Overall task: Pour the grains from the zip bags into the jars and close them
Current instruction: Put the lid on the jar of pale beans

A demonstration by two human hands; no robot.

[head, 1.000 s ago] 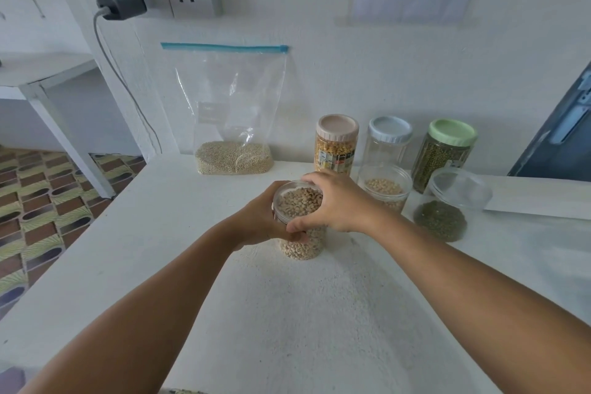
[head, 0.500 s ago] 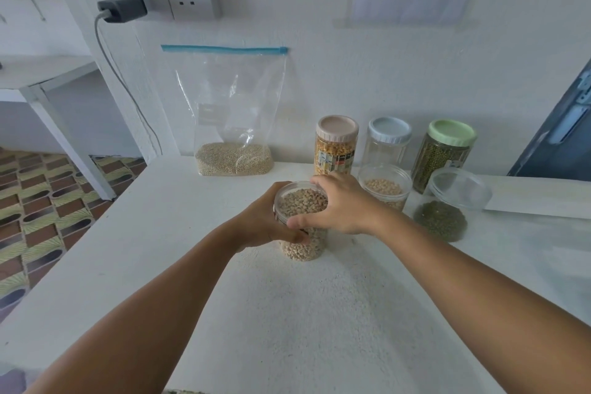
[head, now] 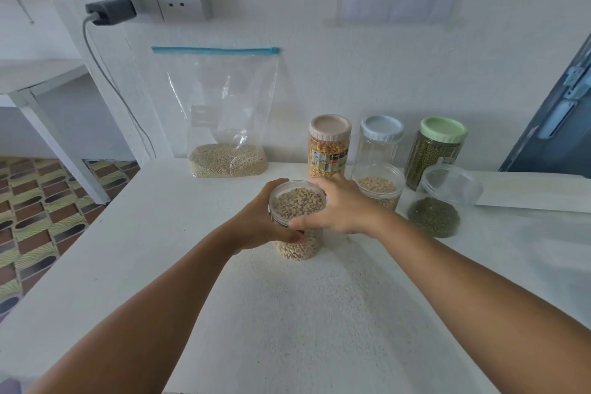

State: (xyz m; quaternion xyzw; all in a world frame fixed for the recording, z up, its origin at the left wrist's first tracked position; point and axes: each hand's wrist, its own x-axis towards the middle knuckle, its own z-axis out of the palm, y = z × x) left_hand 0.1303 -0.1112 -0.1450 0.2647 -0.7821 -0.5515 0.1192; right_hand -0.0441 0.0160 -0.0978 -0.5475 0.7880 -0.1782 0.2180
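Bean-filled clear jar (head: 299, 235) upright; zip bag (head: 224, 125) leans behind.

White textured surface (head: 303, 313) before me; white wall. Clear jar (head: 297, 221) in my fingers (head: 319, 184): beige beans, each with a dark eye. Clear zip bag (head: 224, 112): teal seal strip, pale tan grain. Rear jars: pink lid (head: 330, 127) over yellow grain with a multicoloured label; pale blue lid (head: 382, 128); light green lid (head: 443, 130) over dark green beans. Floor tiles (head: 35, 217): brown, green and black repeating pattern. Black charger (head: 112, 11) in a grey socket.
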